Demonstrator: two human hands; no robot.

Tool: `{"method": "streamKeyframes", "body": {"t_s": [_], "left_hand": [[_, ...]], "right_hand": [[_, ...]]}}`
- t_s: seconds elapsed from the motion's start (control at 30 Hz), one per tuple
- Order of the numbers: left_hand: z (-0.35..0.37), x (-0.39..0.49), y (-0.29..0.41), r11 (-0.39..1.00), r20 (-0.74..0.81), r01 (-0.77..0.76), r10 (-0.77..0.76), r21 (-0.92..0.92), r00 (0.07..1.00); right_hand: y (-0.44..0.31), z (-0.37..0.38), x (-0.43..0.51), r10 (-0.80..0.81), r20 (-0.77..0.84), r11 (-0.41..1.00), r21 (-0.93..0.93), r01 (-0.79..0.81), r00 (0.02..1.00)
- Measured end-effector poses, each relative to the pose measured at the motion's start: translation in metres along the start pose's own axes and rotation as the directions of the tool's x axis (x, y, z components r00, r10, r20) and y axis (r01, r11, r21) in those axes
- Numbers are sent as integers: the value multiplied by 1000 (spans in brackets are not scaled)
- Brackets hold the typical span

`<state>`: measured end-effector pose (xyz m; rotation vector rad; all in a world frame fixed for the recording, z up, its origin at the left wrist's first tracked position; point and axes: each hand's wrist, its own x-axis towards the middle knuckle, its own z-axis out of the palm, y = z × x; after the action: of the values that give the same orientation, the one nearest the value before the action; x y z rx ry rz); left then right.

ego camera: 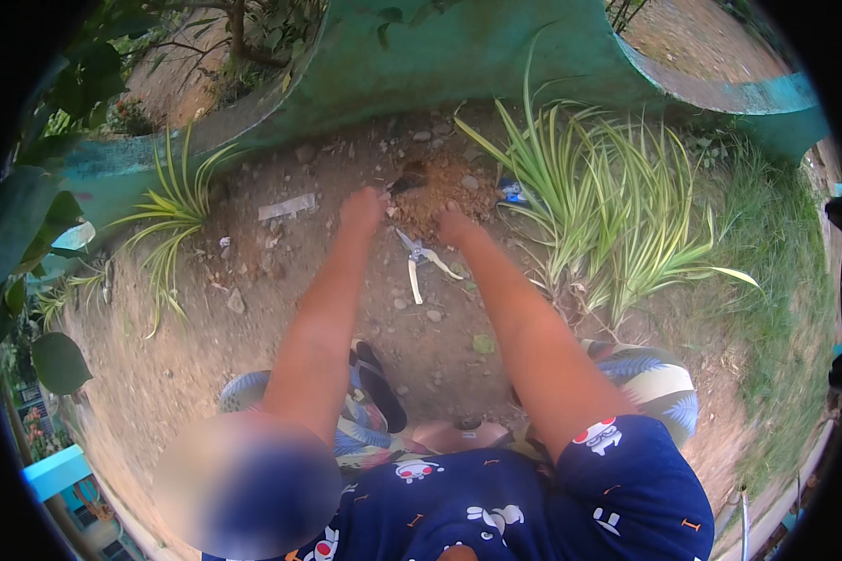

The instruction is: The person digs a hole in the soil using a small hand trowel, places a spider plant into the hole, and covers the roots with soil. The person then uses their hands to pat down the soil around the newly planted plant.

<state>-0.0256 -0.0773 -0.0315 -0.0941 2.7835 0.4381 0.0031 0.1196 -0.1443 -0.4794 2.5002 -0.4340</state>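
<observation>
My left hand (363, 209) is at the left edge of a small dark hole (411, 177) dug in the ground by the wall. Its fingers point toward the hole, and whatever may be in them is hidden. On the right, my right hand (456, 224) touches the loose reddish-brown soil (449, 184) heaped beside the hole; its grip is too small to make out. Between my wrists lie pruning shears (417, 251), their white handles spread apart and the blades toward the hole. A grey stone (469, 182) rests on the loose soil.
Uprooted-looking variegated spider plants (603, 217) lie in a large clump at right, beside a blue-and-white packet (513, 191). A smaller variegated plant (182, 210) grows at left. A flat pale strip (286, 207) lies on the dirt. The green wall (449, 56) curves along the far side.
</observation>
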Motion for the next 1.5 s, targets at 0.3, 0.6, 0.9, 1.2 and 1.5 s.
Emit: {"method": "streamKeyframes", "body": {"t_s": [0.3, 0.6, 0.9, 1.2, 1.5], "left_hand": [[-62, 44, 125, 861, 259, -77, -65, 503, 964], [-27, 47, 117, 906, 124, -71, 21, 418, 992], [-5, 15, 31, 954, 92, -63, 37, 292, 995], [6, 5, 21, 964, 94, -42, 18, 262, 995], [-68, 55, 126, 840, 271, -93, -66, 534, 960]], "right_hand": [[1, 7, 9, 70, -40, 998, -4, -70, 997], [0, 13, 6, 28, -93, 1000, 15, -27, 995], [-6, -7, -12, 10, -93, 1000, -11, -11, 996], [5, -23, -5, 160, -316, 986, 4, -167, 935], [13, -7, 18, 182, -148, 983, 39, -178, 972]]}}
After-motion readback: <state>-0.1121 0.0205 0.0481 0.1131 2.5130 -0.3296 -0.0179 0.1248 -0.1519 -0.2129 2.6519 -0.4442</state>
